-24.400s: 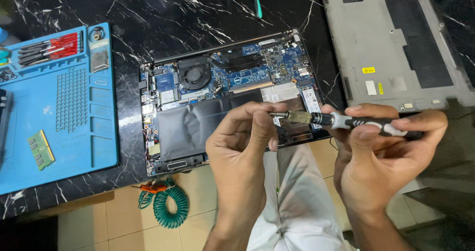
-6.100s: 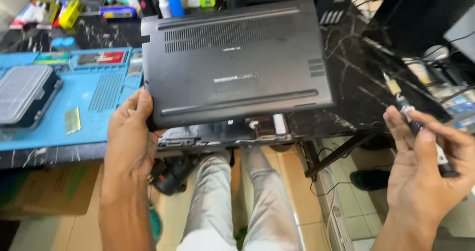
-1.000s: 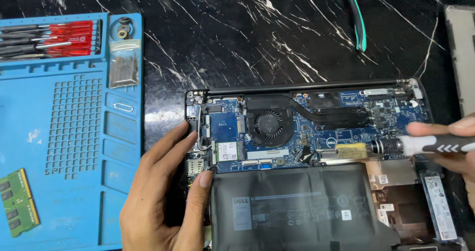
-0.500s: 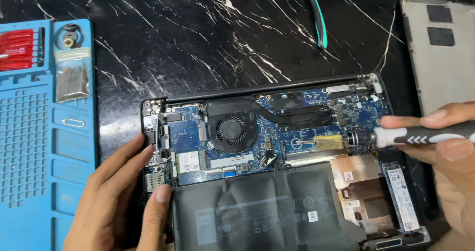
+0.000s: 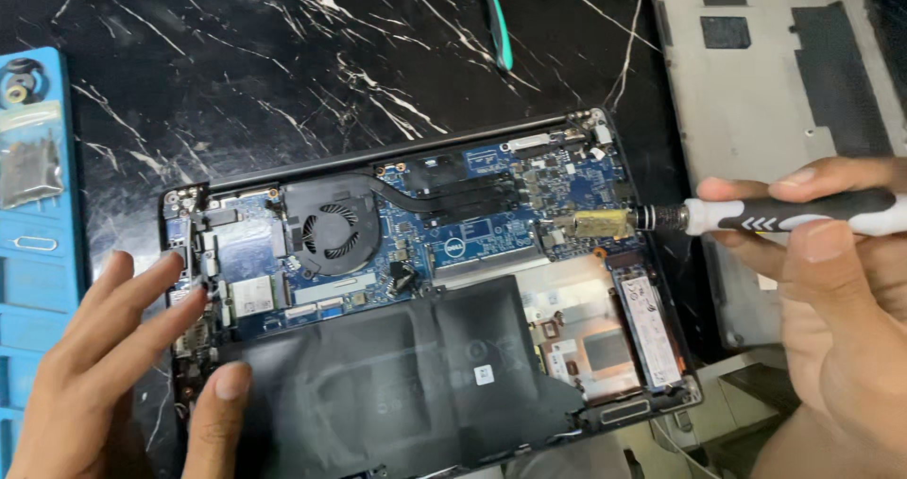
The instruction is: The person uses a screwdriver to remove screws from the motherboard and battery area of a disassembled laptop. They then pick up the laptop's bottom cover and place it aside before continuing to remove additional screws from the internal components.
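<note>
Right hand (image 5: 841, 281) clamped around a black-and-white screwdriver (image 5: 784, 213), tip just left on the opened laptop (image 5: 425, 290). Left hand (image 5: 113, 375) spread flat, steadying its near-left corner beside the battery (image 5: 397, 375). Removed bottom cover (image 5: 784, 111) just beyond the right hand; internals exposed, battery not yet out.

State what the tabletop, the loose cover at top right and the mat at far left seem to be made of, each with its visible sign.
Tabletop: looks like polished black marble or a stone lookalike, with irregular white veins and a slight sheen.
Cover: probably metal, matte grey inside; could be plastic.
Mat: likely soft silicone or rubber, matte blue with moulded compartments.
</note>
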